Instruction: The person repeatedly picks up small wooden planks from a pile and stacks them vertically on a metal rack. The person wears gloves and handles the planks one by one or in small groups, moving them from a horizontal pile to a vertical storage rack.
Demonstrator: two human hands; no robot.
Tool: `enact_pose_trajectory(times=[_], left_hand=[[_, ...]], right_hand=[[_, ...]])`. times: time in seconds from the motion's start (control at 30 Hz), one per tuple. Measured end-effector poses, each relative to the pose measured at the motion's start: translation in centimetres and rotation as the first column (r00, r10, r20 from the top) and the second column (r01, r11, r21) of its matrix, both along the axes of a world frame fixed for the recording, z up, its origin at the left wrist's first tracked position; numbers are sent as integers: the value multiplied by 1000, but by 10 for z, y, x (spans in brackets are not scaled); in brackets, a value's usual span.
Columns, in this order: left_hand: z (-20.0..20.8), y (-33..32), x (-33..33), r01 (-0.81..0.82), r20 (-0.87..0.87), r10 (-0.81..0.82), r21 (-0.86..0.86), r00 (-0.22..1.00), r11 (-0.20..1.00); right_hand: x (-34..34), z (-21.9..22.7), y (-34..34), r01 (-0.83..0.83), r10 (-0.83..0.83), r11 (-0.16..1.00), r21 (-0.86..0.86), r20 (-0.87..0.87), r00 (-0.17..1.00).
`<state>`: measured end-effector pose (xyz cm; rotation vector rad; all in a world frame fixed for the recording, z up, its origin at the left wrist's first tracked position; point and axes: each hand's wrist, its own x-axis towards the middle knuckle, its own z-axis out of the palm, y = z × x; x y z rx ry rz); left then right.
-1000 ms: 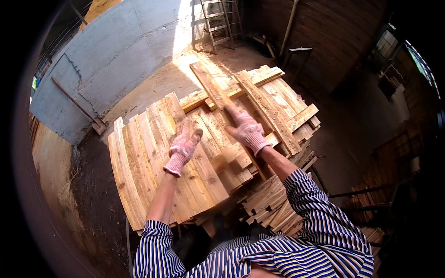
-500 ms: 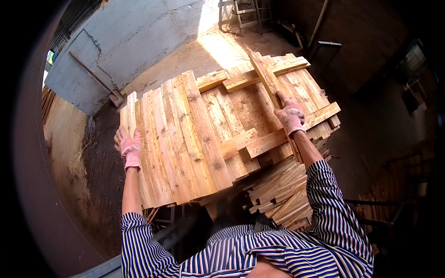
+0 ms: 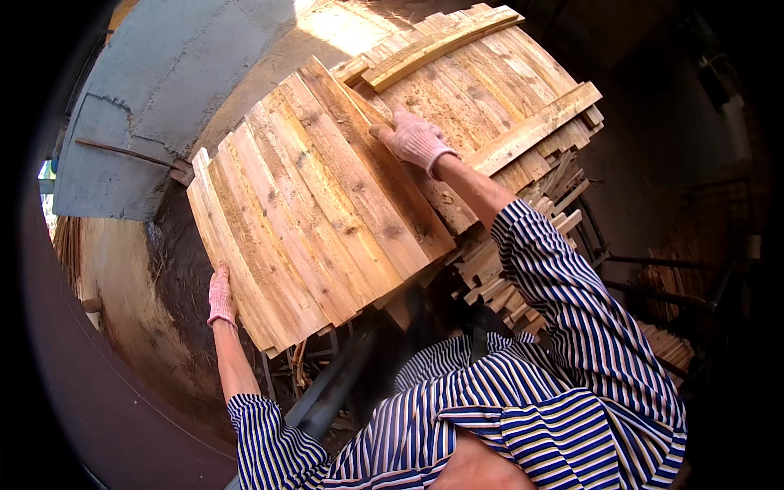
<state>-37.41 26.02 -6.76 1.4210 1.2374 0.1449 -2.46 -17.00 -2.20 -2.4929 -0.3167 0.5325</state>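
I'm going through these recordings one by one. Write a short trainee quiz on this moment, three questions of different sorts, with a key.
1. True or false: the left hand is bare.
2. Multiple choice: at which edge of the row of planks is that hand? A) far edge B) left edge C) right edge
3. Fill in: of the person's two hands, the ___ one is higher in the picture.

Key: 1. False; it wears a pink glove. 2. B. 3. Right.
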Motion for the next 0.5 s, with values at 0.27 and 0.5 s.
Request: enact_pose_trajectory(times=[0.27,0.5], left_hand=[[17,-4,-5,21,-31,-20,42,999,999],[20,-11,0,51,-103,-44,65,994,997]], right_hand=[[-4,-22,-5,-125,255,918,375,-319,913],[-51,73,10,-269,250,960,-76,-192,949]])
